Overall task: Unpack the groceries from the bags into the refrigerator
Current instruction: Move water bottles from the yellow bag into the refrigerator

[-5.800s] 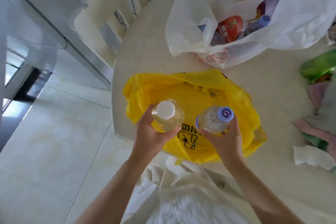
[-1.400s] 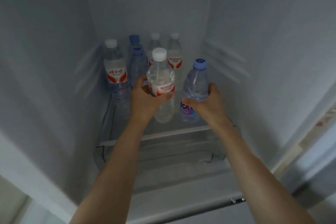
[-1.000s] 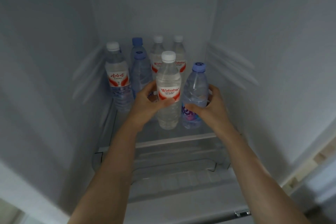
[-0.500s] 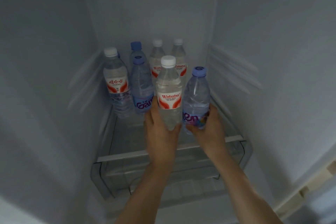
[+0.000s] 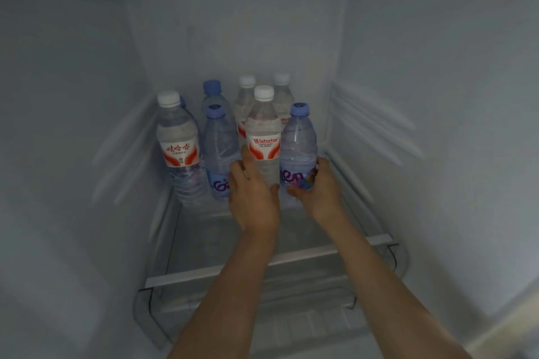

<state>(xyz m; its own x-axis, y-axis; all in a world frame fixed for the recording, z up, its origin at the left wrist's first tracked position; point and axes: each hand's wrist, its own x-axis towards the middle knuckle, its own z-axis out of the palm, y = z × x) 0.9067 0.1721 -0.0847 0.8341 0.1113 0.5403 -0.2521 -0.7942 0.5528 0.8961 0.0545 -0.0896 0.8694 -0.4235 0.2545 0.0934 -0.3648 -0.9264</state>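
Both my arms reach into the open refrigerator. My left hand (image 5: 253,197) grips the lower part of a white-capped water bottle with a red label (image 5: 263,137). Beside it, my right hand (image 5: 319,186) grips the base of a blue-capped water bottle with a purple label (image 5: 299,146). Both bottles stand upright, low over the glass shelf (image 5: 268,264), just in front of several other water bottles: a white-capped one (image 5: 178,140) at the left, a blue-capped one (image 5: 218,148) next to it, and more behind.
White refrigerator walls close in on the left (image 5: 73,125) and right (image 5: 437,125), with shelf rails moulded into them. A clear drawer (image 5: 262,315) sits under the glass shelf. The front part of the shelf is bare glass.
Earlier I held both bottles over the yellow bag on the table. Over the last second both hands have carried them deeper onto the shelf and slid down to the bottles' lower parts.
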